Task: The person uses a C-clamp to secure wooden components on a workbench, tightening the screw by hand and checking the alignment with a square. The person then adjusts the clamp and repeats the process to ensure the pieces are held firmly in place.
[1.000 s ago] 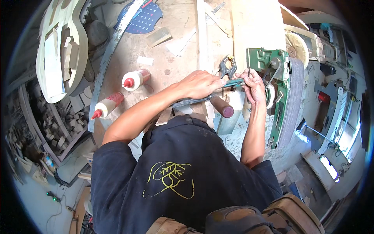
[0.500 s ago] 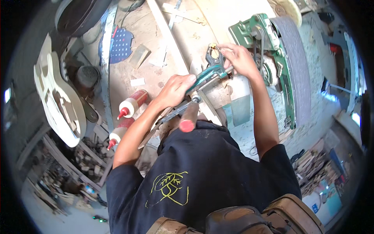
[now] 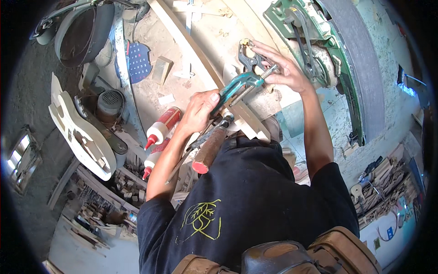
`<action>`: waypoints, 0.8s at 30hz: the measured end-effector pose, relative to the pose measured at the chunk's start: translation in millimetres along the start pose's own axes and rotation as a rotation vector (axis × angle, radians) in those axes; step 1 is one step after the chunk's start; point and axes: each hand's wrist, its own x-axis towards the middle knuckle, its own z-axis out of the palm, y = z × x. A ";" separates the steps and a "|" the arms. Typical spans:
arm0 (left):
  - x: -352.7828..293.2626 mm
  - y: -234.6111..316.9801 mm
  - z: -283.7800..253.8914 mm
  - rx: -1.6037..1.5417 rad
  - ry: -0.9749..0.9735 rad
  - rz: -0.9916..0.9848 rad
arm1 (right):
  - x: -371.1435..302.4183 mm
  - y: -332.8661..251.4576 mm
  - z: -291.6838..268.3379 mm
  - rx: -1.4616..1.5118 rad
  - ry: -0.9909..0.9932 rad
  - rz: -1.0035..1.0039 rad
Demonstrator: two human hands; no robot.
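Observation:
My left hand (image 3: 200,111) is wrapped round the frame of a green metal G-clamp (image 3: 232,87), close to a long pale wooden strip (image 3: 189,43). My right hand (image 3: 292,75) is at the clamp's threaded screw (image 3: 248,96); its fingers are stretched out and apart, with the thumb by the screw's end. A black spring clamp with yellow tips (image 3: 249,59) lies just beyond, beside the right fingers. Below my left hand, a bar clamp with a red-ended wooden handle (image 3: 211,148) points toward my body. How the clamps' jaws sit is partly hidden.
Two red-and-white glue bottles (image 3: 163,125) lie by my left forearm. A pale guitar-shaped wooden body (image 3: 84,137) stands at far left. A wooden block (image 3: 162,70) and a blue calendar-like sheet (image 3: 139,61) lie on the bench. A green belt sander (image 3: 319,45) stands at right.
My right fingers have straightened and spread away from the clamp's screw. My left hand keeps its hold on the G-clamp. The whole view has shifted and turned somewhat.

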 end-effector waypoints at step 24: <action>-2.7 6.5 -6.3 0.095 0.019 0.116 | -6.2 -82.8 49.7 -0.745 0.280 0.653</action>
